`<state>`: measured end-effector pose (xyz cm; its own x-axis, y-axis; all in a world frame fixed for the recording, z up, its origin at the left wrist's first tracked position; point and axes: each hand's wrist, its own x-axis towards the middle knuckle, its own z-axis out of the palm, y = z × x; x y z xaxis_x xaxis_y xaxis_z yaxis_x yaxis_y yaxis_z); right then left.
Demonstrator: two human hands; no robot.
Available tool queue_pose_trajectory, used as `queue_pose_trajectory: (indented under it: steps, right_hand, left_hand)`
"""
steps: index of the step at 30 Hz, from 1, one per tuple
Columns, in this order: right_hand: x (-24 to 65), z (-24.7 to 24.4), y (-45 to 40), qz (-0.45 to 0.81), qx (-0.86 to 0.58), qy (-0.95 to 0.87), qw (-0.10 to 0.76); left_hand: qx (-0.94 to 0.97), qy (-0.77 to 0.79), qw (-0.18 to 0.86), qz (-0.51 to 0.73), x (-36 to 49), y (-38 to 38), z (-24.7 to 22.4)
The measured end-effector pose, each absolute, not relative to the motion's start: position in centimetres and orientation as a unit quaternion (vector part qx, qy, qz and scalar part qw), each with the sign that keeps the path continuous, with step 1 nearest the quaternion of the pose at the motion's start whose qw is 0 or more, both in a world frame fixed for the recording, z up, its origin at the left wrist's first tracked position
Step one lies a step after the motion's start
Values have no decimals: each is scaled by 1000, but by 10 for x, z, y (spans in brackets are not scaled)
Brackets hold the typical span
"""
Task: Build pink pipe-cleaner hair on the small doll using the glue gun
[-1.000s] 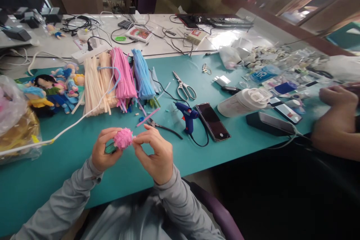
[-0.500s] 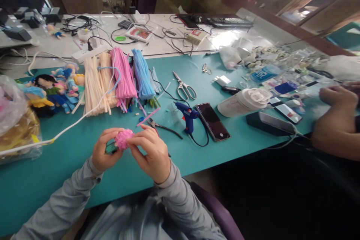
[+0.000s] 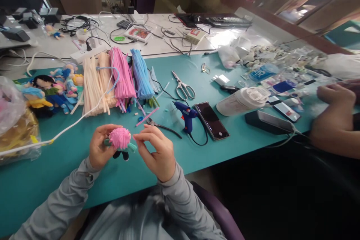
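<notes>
My left hand [image 3: 100,146] is closed around a small doll [image 3: 120,138] with fluffy pink hair, green arms and black legs. The hair faces up towards me, so most of the doll's front is hidden. Just right of the doll, the thumb and forefinger of my right hand [image 3: 157,152] are pinched together. Whatever they hold, if anything, is too small to make out. Beyond my right hand lie pliers [image 3: 163,125] and a pink pipe cleaner [image 3: 147,116]. A blue hot glue gun [image 3: 186,114] stands farther right.
Bundles of beige [image 3: 97,86], pink [image 3: 123,78] and blue pipe cleaners [image 3: 142,77] lie behind my hands, beside several dolls [image 3: 53,90]. Scissors [image 3: 183,85], a phone [image 3: 212,120] and a white cup [image 3: 243,101] are to the right. A white cable [image 3: 75,122] crosses the left side. Another person's arm [image 3: 334,120] rests at far right.
My left hand has turned the doll, so its green arm and black legs now show below the pink hair. My right hand has drawn slightly right, away from the hair.
</notes>
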<state>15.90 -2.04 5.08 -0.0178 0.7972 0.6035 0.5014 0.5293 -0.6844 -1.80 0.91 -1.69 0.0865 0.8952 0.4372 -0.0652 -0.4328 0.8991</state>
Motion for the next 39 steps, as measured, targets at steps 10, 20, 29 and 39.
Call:
queue_pose_trajectory:
  steps: [10,20,29,39]
  right_hand:
    - [156,49,-17,87,-441,-736,506]
    - [156,50,-14,89,-441,-759,470]
    - [164,50,-16,113,-485,-703,508]
    - [174,-24,-3,102,-569,-719,385]
  left_hand:
    - [635,323,401,576,-18,9,-17]
    - [641,321,420,556,-19,8,-19]
    - [590,341,476,557,-20,13,-19]
    - [497,397,558,533,-25,25,-34]
